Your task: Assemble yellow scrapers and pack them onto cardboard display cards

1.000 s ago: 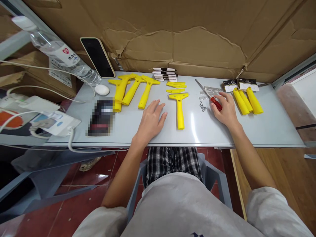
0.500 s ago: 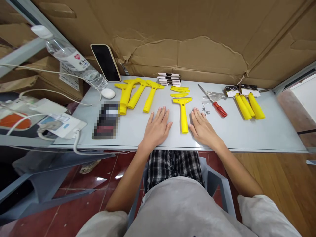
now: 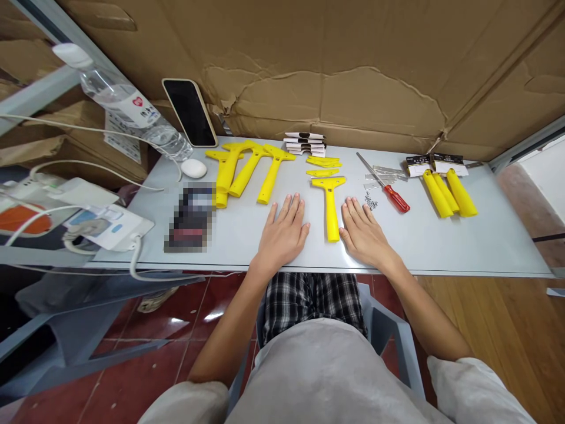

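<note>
Both palms rest flat on the grey table (image 3: 247, 235). My left hand (image 3: 283, 232) is open, its fingers stretched out, holding nothing. My right hand (image 3: 364, 232) also lies open, close beside a yellow scraper handle (image 3: 332, 212) that stands between the two hands. Above this handle are a single yellow plastic strip (image 3: 322, 173) and several stacked ones (image 3: 324, 161). Small dark screws (image 3: 371, 201) lie just beyond my right fingertips, near a red-handled screwdriver (image 3: 396, 199) and flat metal blades (image 3: 384, 172). Left of my left hand are several more yellow scraper handles (image 3: 269, 176).
Yellow scrapers with black-and-white covers (image 3: 459, 191) lie at the right. Folded cards (image 3: 304, 143) sit at the back. A phone (image 3: 189, 112), a water bottle (image 3: 128, 106), a white oval object (image 3: 193, 168), a blurred dark item (image 3: 189, 218) and a power strip (image 3: 110, 227) occupy the left.
The view has shifted very slightly, so the things on the table appear a little lower and to the right. Both hands stay flat in place, and nothing was picked up.
</note>
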`<state>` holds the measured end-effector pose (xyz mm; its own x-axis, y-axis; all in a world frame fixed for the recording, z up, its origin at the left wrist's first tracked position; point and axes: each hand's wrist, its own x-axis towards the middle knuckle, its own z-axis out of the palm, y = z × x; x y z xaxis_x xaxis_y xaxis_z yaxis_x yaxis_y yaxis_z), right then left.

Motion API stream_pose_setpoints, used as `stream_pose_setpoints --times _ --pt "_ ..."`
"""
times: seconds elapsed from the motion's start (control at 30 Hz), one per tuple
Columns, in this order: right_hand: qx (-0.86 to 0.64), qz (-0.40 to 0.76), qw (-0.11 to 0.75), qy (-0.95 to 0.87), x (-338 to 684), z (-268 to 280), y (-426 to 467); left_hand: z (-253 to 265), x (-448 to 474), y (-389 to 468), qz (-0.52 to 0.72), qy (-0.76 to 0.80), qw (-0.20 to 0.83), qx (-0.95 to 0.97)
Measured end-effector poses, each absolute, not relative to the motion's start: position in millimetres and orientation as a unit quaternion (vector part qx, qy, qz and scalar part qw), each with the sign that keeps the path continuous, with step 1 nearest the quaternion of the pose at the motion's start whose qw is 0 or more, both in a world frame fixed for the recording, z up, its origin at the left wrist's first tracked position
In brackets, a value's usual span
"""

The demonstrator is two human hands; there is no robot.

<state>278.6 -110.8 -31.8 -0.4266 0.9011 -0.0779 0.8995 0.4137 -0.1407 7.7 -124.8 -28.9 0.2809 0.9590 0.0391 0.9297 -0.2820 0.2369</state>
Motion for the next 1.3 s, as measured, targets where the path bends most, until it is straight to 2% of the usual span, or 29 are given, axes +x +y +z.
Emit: stream_pose_setpoints --times 0.43,0.67,1.3 --pt "-0.54 0.079 -0.015 -0.838 278.2 -30.7 -110.0 -27.6 8.6 -124.5 0.095 0.594 0.086 0.794" --pt "-0.533 0.079 0.017 -0.842 280.1 -36.2 -110.0 -26.5 8.7 -124.2 0.085 0.595 0.086 0.795" --pt "-0.546 0.087 -0.016 -0.833 275.3 -30.0 -110.9 -20.1 10.9 -123.5 0.064 0.605 0.074 0.79"
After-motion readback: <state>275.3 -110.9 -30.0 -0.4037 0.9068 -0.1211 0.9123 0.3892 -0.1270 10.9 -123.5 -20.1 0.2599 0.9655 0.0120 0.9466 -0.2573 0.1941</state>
